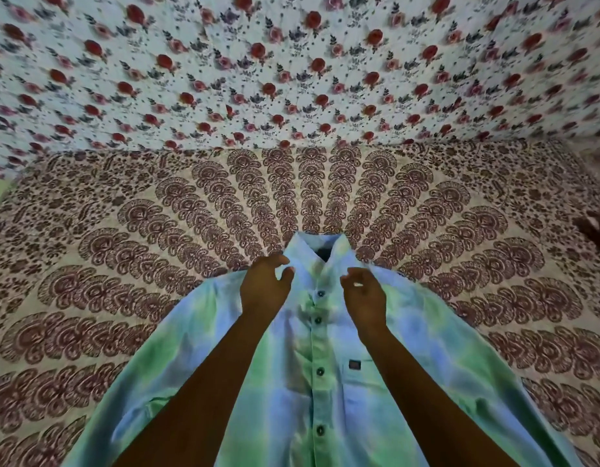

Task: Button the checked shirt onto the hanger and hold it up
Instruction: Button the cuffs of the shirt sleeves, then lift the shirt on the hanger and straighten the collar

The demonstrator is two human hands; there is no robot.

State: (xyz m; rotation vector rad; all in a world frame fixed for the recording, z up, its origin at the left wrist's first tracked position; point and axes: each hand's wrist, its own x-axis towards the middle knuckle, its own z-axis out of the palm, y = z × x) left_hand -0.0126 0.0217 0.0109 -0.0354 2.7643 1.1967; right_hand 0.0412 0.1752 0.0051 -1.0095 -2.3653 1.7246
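Note:
The checked shirt (325, 382), pale blue and green with dark buttons down its front, lies face up on the bed with its collar pointing away from me. A dark gap shows inside the collar (323, 253); I cannot make out the hanger. My left hand (265, 286) hovers at the left side of the collar, fingers half-curled and apart, thumb and forefinger close to the cloth. My right hand (363, 294) is loosely curled over the right shoulder seam, with nothing visibly pinched in it. The buttons that show look fastened.
A bedsheet (157, 264) with a brown fan pattern covers the bed under the shirt. Behind it hangs a white cloth with red roses (291, 62). A dark blurred shape (595, 229) sits at the right edge.

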